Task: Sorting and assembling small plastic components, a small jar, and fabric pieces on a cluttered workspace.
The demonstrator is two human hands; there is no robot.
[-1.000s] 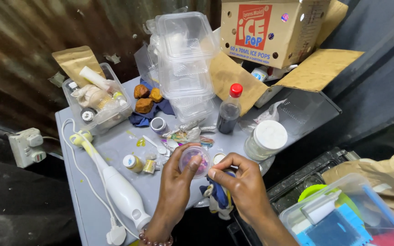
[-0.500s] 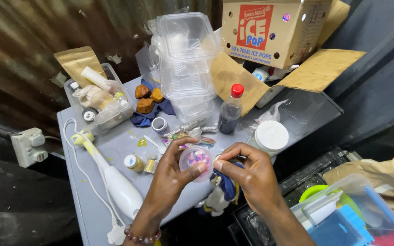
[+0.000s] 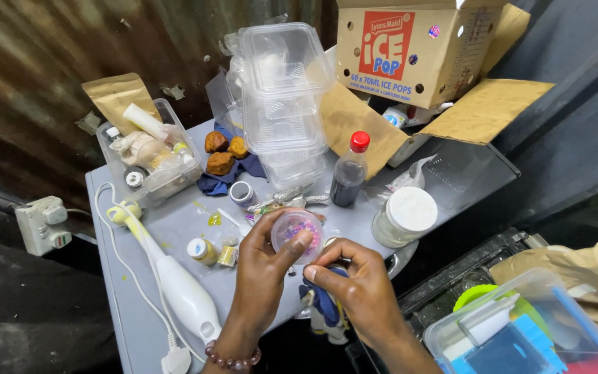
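Note:
My left hand (image 3: 261,280) holds a small clear round tub of coloured sprinkles (image 3: 297,234) above the grey table (image 3: 143,325), thumb on its rim. My right hand (image 3: 354,280) is beside it with fingertips pinched at the tub's lower edge; what they pinch is too small to tell. A blue cloth-like item (image 3: 323,305) shows under the right hand.
A white hand blender (image 3: 178,287) with cord lies at the left. Two small jars (image 3: 209,253), a dark bottle with red cap (image 3: 349,173), a white-lidded jar (image 3: 404,217), stacked clear containers (image 3: 282,104), a cardboard box (image 3: 410,48) and a clear bin (image 3: 147,156) stand around.
Both hands have drawn closer together around the tub, and the right fingertips now pinch at its lower edge.

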